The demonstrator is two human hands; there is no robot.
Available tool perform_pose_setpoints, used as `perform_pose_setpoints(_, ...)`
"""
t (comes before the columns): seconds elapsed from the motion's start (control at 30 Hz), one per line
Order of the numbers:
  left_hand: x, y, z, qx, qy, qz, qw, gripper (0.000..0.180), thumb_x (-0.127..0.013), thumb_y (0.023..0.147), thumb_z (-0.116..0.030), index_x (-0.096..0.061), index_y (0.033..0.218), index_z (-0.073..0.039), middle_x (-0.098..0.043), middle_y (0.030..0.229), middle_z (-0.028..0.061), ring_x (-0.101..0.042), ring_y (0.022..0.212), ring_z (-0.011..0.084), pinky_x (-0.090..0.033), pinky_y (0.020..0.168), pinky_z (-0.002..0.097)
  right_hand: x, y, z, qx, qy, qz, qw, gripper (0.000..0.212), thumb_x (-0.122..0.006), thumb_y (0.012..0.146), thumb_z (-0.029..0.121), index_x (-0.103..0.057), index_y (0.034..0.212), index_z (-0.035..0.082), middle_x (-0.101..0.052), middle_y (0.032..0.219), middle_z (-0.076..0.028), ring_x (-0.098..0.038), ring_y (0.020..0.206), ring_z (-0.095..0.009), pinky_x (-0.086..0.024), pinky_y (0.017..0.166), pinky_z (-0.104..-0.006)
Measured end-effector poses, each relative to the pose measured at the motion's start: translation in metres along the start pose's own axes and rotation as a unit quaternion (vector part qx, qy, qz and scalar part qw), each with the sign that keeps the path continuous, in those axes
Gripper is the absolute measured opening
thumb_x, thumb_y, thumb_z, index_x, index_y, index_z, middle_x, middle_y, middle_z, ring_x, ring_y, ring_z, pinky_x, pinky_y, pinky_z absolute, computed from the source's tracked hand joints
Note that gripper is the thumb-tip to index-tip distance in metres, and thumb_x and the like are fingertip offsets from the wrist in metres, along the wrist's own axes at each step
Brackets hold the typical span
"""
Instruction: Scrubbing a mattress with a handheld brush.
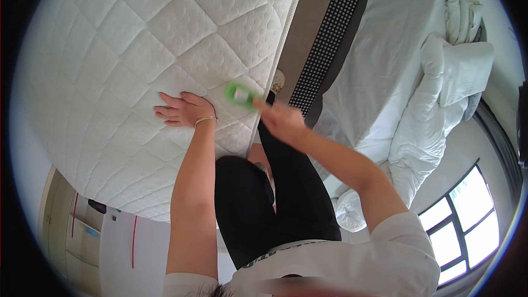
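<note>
A white quilted mattress (190, 19) fills the left and the middle. My left hand (186, 111) presses on its top with the fingers spread and holds nothing; a thin bangle (205, 120) circles that wrist. To the right, near the mattress's edge, my right hand (283, 123) grips a small green brush (236, 93). Motion smears the brush, and its underside is hidden, so I cannot tell whether it touches the fabric. My right fingers are wrapped round its near end.
My black-trousered knee (239, 181) is at the mattress's side. Beyond the strip of floor (305, 19) with a black dotted mat (330, 38) stands another bed (379, 60), bearing a rumpled white quilt (415, 157) and a pillow (467, 71). A window (462, 225) shows at lower right.
</note>
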State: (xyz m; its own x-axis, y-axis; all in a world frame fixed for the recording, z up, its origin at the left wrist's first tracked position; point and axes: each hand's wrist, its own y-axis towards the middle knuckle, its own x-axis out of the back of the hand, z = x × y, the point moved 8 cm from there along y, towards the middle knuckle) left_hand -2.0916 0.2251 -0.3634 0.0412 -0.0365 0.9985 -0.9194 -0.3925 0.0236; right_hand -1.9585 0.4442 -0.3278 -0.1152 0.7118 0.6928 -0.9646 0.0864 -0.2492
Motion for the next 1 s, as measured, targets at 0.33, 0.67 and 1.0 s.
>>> perform_pose_setpoints(0.33,0.067,-0.049,-0.099,-0.002,-0.531,0.409,0.742,0.030,-0.047,0.097,-0.017,-0.051,0.118,0.003,-0.058,0.107,0.0156,-0.056,0.104,0.0229,-0.045,0.087,0.0340,0.031,0.079,0.066,-0.120,0.084,0.025,0.989,0.068,-0.060,0.085,0.016,-0.027,0.142,0.003,-0.059,0.101,-0.016,-0.062,0.091,-0.034,-0.053,0.069,-0.0401)
perform_pose_setpoints(0.67,0.019,0.054,-0.159,-0.286,-0.248,0.425,0.823,0.025,-0.049,0.096,-0.020,-0.053,0.116,-0.005,-0.063,0.071,0.0097,-0.062,0.062,0.0210,-0.047,0.057,0.0348,0.015,0.061,-0.064,-0.440,0.290,-0.384,0.758,0.041,-0.054,0.087,0.022,-0.050,0.123,0.002,-0.050,0.123,-0.019,-0.046,0.117,-0.037,-0.038,0.097,-0.0441)
perform_pose_setpoints(1.0,0.038,0.052,-0.229,-0.541,-0.213,0.261,0.771,0.040,-0.057,0.090,-0.021,-0.051,0.129,-0.016,-0.061,0.078,0.0120,-0.060,0.064,0.0331,-0.047,0.055,0.0421,-0.028,0.062,-0.065,-0.716,0.256,-0.265,0.593,0.058,-0.021,0.093,0.038,-0.065,0.099,0.001,-0.064,0.105,-0.023,-0.059,0.099,-0.042,-0.044,0.088,-0.0471)
